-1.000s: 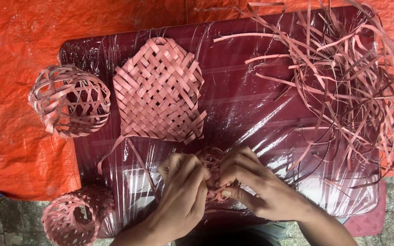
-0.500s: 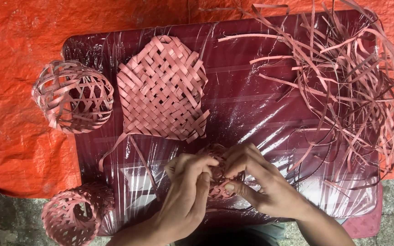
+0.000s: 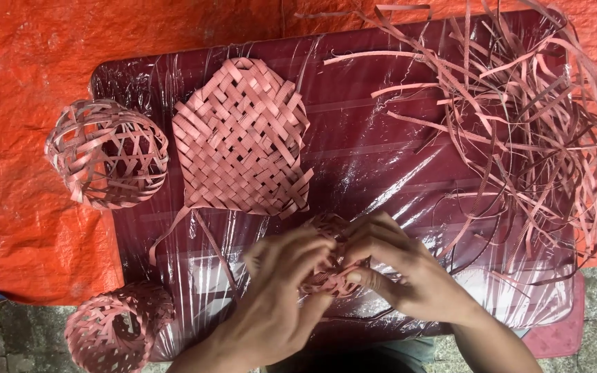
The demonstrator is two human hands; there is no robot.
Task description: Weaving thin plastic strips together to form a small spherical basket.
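**Weaving a small ball: both hands on the piece**

Left hand [image 3: 281,290] and right hand [image 3: 399,273] meet around a small pink woven piece [image 3: 329,276], held just above the near edge of the wrapped board [image 3: 381,159]. Both hands are closed on it. The left fingers curl over its near side; the right thumb and forefinger pinch a strip at its edge. Most of the piece is hidden between the fingers, so I cannot tell which strip is being worked.

My judgement on doing this well:
- Keep the left hand as the clamp so the crossings already made don't spring open.
- Let the right fingertips guide only one strip, over and under, and pull it snug without kinking it.
- Turn the piece within the grip; don't let go of it.

Around the grip: flat woven mat [image 3: 240,138] just beyond the hands, loose strips [image 3: 526,131] beyond and to the right, an open-weave ball [image 3: 105,155] far left, a woven cup [image 3: 115,324] near left.
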